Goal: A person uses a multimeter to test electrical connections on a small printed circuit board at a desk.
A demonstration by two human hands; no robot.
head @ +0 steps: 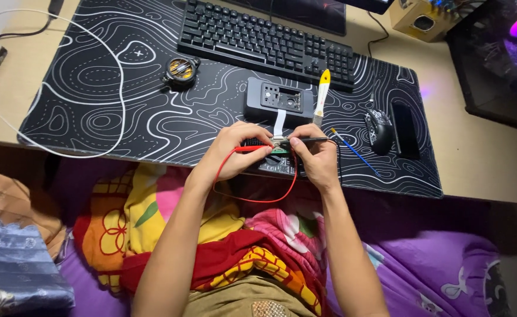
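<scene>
Two hands | left hand [230,154] pinches red probe [252,149]; right hand [314,157] pinches black probe [310,140]; circuit board [279,148] between fingertips

A black keyboard [267,41] lies at the far side of the worktop [481,158], on a large black desk mat [94,111] with white contour lines. On the mat, left of centre, sits a small round case [180,70] with yellowish parts inside. A black mouse [379,130] rests at the right, just beside a flat black slab [405,130]. A white cable [65,88] loops over the left part of the mat. A brush with a yellow tip [322,94] lies below the keyboard. Colourful bedding [153,217] fills the foreground.
</scene>
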